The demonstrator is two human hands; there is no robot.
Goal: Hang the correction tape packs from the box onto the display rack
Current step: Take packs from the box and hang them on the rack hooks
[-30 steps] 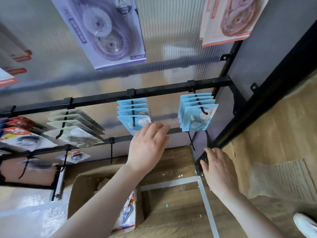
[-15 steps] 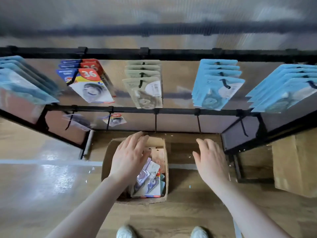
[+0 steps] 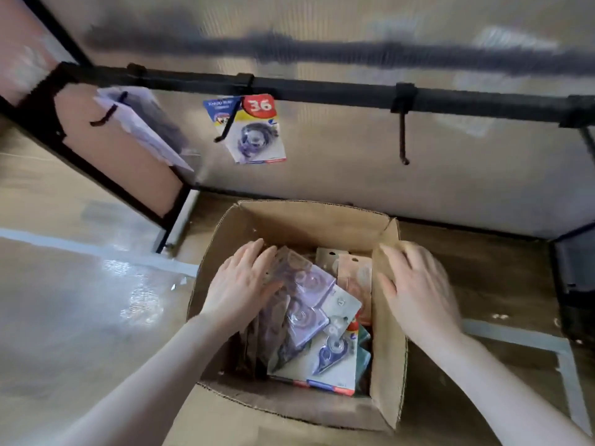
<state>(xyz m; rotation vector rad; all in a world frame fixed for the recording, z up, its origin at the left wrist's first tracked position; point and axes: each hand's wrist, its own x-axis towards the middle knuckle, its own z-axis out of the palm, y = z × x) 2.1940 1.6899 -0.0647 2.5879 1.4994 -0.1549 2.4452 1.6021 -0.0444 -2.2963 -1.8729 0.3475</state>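
Correction tape packs [image 3: 309,313] lie in a loose pile inside the open cardboard box [image 3: 309,220], at about 6 o'clock in the head view, on the wood floor [image 3: 80,317]. Purple packs sit on top at the left of the pile, a white and blue pack at the near edge, peach ones at the far right.

Left hand [image 3: 244,281] is inside the box at the 9 o'clock side of the pile, fingers straight, flat on the purple packs, gripping nothing. Right hand [image 3: 415,288] is at the 3 o'clock side, over the box's raised right flap, fingers loosely spread; motion blur, contact with the flap unclear, nothing held.

Display rack [image 3: 322,91] at 12 o'clock: black rail with hooks. One pack marked 36 [image 3: 254,130] hangs from a hook at about 11 o'clock. A blurred pale pack [image 3: 141,123] hangs at 10 o'clock. Bare hook [image 3: 402,136] at about 1 o'clock. Pale tape lines [image 3: 96,249] run along the floor.
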